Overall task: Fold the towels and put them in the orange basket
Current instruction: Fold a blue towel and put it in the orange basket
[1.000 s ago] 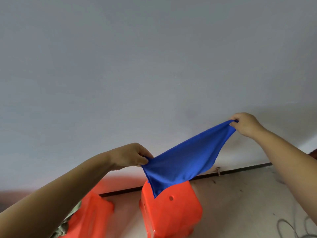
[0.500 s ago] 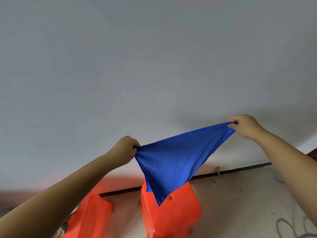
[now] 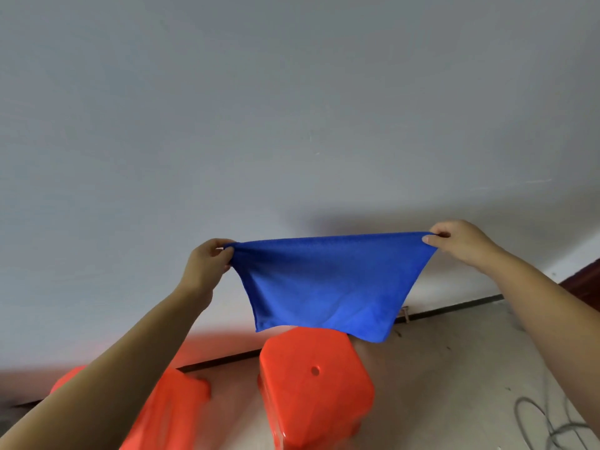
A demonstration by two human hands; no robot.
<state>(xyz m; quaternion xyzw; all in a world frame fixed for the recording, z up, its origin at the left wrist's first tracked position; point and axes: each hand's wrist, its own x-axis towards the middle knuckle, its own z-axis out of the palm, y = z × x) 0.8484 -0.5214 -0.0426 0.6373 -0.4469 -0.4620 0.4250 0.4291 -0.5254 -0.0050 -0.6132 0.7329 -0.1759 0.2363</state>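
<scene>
- Up in front of the grey wall (image 3: 292, 108), both hands hold a blue microfibre towel (image 3: 328, 284) stretched out in the air.
- Left hand (image 3: 207, 264): fingers and thumb pinched on the towel's upper left corner.
- Right hand (image 3: 457, 241): fingers curled, pinching the upper right corner, level with the left hand and well apart from it.
- Between the hands the top edge runs nearly taut; the cloth hangs below them, its lower edge free.
- Below the towel, between the two forearms, stands an orange plastic stool (image 3: 315, 381) with a small hole in its top.
- Under the left forearm sits another orange plastic object (image 3: 168, 414), possibly the basket; it is too blurred to tell.
- Beneath the right forearm, a grey cable (image 3: 532, 417) lies on the concrete floor (image 3: 454, 368).
</scene>
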